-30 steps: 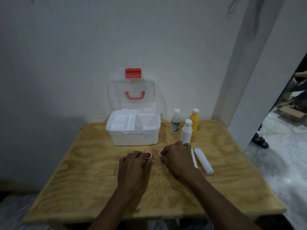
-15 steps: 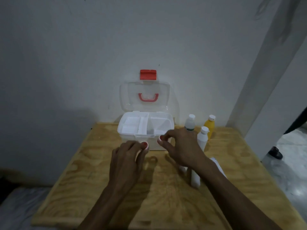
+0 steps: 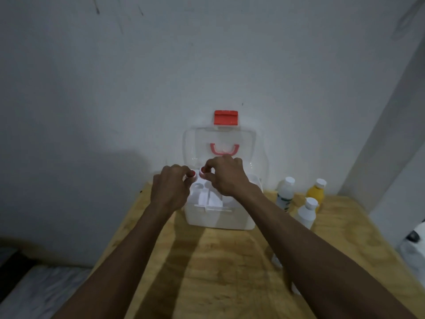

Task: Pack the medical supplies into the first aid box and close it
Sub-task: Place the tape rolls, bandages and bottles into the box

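The white first aid box (image 3: pixel 220 217) stands open at the back of the wooden table (image 3: pixel 230 261), its clear lid (image 3: pixel 220 143) with red latch and handle leaning on the wall. My left hand (image 3: pixel 170 189) pinches a small red-capped white container (image 3: pixel 192 174) over the box's left compartment. My right hand (image 3: pixel 226 176) pinches a second small red-capped container (image 3: pixel 202 171) just beside it, over the tray. Both containers are mostly hidden by my fingers.
Right of the box stand a white bottle with a green label (image 3: pixel 285 193), a yellow bottle (image 3: pixel 316 192) and a plain white bottle (image 3: pixel 307 212). White tubes lie partly hidden under my right forearm (image 3: pixel 276 261). The wall is directly behind the box.
Both hands have lifted the small red-capped containers off the table and carried them forward, from in front of the box to above its open tray. The camera has moved closer.
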### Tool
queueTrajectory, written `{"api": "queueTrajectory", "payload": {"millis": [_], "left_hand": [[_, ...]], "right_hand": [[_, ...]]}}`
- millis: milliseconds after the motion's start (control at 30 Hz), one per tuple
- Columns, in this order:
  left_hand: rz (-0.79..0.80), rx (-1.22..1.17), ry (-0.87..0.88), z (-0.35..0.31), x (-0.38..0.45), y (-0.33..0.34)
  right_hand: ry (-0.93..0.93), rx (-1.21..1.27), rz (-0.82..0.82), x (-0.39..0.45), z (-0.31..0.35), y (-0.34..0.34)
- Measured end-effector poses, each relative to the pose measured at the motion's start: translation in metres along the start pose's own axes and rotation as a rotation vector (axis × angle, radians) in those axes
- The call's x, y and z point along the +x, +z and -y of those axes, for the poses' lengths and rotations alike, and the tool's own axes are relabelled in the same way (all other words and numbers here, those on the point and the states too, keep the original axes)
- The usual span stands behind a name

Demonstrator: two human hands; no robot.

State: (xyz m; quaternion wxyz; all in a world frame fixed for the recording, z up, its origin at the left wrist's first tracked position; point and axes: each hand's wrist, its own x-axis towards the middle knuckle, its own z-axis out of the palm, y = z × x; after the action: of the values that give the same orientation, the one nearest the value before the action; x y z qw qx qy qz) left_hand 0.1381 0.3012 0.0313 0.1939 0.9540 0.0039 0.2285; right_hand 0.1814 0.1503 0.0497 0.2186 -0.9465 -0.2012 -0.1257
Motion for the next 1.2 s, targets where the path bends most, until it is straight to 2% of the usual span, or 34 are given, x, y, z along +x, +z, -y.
{"api": "queueTrajectory", "payload": {"millis": [367, 733, 1200], "left_hand": [[0.067, 0.003, -0.004, 0.006, 0.016, 0.018], [0.065, 0.021, -0.066, 0.003, 0.015, 0.028], [0.013, -0.128, 0.024, -0.017, -0.017, 0.009]], "right_hand": [[-0.026, -0.176, 0.169, 0.019, -0.005, 0.019], [-0.007, -0.151, 0.152, 0.02, -0.006, 0.021], [0.022, -0.044, 0.072, -0.023, -0.011, -0.025]]}}
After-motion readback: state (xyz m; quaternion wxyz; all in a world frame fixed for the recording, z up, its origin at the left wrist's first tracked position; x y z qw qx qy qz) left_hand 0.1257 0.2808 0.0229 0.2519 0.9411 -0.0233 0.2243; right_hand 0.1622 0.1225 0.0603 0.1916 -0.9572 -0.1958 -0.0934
